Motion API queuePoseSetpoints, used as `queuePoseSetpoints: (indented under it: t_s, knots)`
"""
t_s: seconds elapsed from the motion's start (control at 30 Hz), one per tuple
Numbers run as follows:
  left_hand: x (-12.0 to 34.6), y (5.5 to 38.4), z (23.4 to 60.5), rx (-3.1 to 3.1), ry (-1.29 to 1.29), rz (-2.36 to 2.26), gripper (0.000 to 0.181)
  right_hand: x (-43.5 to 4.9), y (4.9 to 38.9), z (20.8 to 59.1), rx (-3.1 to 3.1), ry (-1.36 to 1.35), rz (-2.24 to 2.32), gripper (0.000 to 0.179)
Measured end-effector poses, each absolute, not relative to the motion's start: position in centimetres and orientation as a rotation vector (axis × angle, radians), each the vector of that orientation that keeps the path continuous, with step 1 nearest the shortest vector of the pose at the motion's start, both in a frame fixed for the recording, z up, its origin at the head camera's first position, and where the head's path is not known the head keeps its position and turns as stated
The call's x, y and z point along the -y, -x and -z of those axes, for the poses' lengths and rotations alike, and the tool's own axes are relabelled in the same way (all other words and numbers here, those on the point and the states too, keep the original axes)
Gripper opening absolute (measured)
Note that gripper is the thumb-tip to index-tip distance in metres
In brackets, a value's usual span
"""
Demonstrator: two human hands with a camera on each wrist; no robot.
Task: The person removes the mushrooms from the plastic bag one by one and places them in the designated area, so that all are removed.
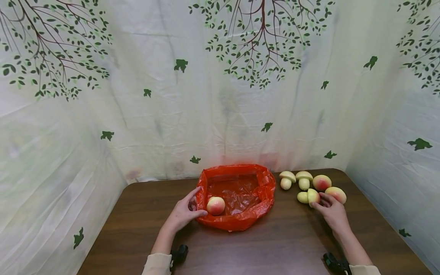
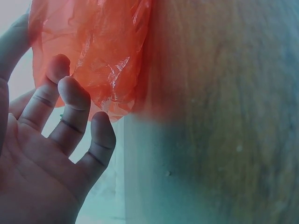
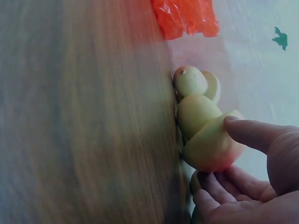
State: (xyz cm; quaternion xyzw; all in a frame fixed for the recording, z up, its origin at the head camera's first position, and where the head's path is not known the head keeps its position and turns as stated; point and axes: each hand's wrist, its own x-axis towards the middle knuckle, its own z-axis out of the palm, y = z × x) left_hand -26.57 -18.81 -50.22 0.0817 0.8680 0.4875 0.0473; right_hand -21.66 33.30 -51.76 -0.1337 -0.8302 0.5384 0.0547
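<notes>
A red plastic bag [image 1: 237,225] stands with its mouth spread wide, and a peach [image 1: 215,206] lies inside at its left. At the bag's left rim, my left hand [image 1: 183,212] holds the edge between thumb and fingers; several fingertips rest along the outside of the red plastic [image 2: 107,56] in the left wrist view. Over on the right, my right hand [image 1: 331,214] pinches the cap of a mushroom [image 1: 312,196], which lies on its side. The right wrist view shows the thumb on one side of the mushroom cap [image 3: 212,144] and fingers on the other.
Two more mushrooms [image 1: 304,180] stand at the table's back edge, right of the bag. Beside them are a peach [image 1: 322,183] and another peach [image 1: 336,194] close to my right hand. The brown wooden table [image 1: 240,252] meets a leaf-patterned curtain [image 1: 223,114] behind.
</notes>
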Motion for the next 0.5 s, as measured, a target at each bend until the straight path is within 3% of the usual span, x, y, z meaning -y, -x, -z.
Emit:
queuePoseSetpoints:
  t_s: [0.5]
  knots:
    - [18.92,26.45,50.09,-2.669,-0.253,-1.468,0.094,-33.10,21.78,51.49,2.530,0.392,-1.632,0.076]
